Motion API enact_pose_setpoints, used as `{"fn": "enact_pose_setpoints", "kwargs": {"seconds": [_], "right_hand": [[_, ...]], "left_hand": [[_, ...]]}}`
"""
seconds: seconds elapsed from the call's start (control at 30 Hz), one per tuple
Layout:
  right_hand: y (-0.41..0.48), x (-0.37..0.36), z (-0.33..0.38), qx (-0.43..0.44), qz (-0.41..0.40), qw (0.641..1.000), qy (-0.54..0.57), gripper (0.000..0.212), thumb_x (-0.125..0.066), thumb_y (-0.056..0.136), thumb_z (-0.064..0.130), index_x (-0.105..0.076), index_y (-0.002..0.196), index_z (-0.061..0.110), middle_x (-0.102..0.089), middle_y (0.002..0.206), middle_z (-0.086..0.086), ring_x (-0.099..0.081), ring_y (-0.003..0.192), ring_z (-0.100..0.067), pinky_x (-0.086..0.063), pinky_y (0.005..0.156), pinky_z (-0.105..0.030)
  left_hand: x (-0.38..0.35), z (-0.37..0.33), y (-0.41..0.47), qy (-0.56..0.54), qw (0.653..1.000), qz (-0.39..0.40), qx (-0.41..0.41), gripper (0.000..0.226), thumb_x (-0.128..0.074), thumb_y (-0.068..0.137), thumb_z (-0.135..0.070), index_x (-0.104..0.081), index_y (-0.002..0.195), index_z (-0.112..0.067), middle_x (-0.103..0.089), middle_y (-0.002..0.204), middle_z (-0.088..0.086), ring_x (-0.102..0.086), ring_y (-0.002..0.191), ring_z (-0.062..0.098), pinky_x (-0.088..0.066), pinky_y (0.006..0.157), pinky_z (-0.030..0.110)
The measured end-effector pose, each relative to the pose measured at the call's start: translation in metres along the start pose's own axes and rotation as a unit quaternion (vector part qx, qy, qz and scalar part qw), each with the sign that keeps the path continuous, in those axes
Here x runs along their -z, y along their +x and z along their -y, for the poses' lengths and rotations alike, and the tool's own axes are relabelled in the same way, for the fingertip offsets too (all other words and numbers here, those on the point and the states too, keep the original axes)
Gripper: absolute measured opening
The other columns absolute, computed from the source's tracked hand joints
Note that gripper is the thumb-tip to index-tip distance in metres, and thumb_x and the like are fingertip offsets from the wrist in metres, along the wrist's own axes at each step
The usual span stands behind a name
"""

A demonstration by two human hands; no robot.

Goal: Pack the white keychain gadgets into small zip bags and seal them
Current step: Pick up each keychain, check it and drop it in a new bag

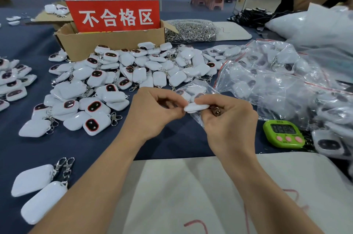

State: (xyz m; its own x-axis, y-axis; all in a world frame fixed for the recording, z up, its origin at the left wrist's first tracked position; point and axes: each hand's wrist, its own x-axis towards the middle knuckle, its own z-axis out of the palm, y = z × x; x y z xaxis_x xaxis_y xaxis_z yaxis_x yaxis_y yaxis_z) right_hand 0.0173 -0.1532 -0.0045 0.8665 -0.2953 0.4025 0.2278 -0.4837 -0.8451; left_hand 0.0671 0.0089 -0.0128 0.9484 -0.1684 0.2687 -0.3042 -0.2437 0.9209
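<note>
My right hand [227,125] grips a white keychain gadget [196,108] edge-on, its metal clasp [216,112] showing between the fingers. A small clear zip bag [196,88] sits bunched around and behind that gadget. My left hand [152,111] pinches the bag's edge right beside the gadget. A big heap of loose white gadgets [118,77] covers the blue table beyond my hands. Two more gadgets [38,191] lie near my left forearm.
A cardboard box [107,42] with a red sign stands at the back. Filled zip bags [277,77] pile up on the right. A green timer [282,133] sits by my right hand. A bag of metal clasps [191,30] lies behind the heap. White cloth [191,195] covers the near edge.
</note>
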Motion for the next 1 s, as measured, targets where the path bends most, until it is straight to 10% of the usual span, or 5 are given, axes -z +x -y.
{"fn": "enact_pose_setpoints", "kwargs": {"seconds": [0.3,0.63,0.73,1.0], "right_hand": [[0.003,-0.006,-0.006,-0.105,0.077,0.986,0.101,0.035,-0.063,0.093,0.006,-0.072,0.109,0.035,-0.071,0.066,0.010,-0.059,0.050,-0.005,-0.046,0.053,-0.017],[0.013,-0.002,-0.010,-0.152,0.083,0.952,0.251,0.029,-0.056,0.100,0.022,-0.071,0.079,0.010,-0.066,0.064,-0.016,-0.052,0.045,-0.020,-0.036,0.039,-0.025],[0.012,-0.004,-0.009,-0.126,0.103,0.961,0.223,0.018,-0.063,0.086,0.029,-0.076,0.083,0.017,-0.070,0.071,-0.012,-0.056,0.053,-0.020,-0.041,0.049,-0.027],[0.009,-0.003,-0.015,-0.099,0.116,0.975,0.160,0.022,-0.064,0.092,0.016,-0.074,0.087,0.035,-0.070,0.063,0.002,-0.054,0.049,-0.009,-0.042,0.051,-0.018]], "left_hand": [[-0.006,-0.004,-0.004,0.079,0.996,-0.010,-0.049,0.078,-0.076,0.067,-0.015,-0.058,0.131,-0.056,-0.072,0.109,-0.024,-0.069,0.071,0.010,-0.048,0.065,0.010],[-0.009,-0.006,-0.005,0.060,0.997,-0.006,-0.055,0.028,-0.077,0.069,-0.047,-0.074,0.093,-0.061,-0.075,0.078,-0.014,-0.062,0.065,0.011,-0.048,0.061,0.021],[-0.006,-0.005,-0.005,0.058,0.997,-0.013,-0.051,0.025,-0.077,0.075,-0.045,-0.073,0.092,-0.062,-0.076,0.081,-0.006,-0.068,0.078,0.026,-0.055,0.071,0.039],[-0.009,-0.003,-0.006,0.074,0.996,-0.028,-0.051,0.032,-0.081,0.075,-0.037,-0.073,0.094,-0.062,-0.076,0.081,-0.015,-0.071,0.073,0.016,-0.056,0.069,0.035]]}}
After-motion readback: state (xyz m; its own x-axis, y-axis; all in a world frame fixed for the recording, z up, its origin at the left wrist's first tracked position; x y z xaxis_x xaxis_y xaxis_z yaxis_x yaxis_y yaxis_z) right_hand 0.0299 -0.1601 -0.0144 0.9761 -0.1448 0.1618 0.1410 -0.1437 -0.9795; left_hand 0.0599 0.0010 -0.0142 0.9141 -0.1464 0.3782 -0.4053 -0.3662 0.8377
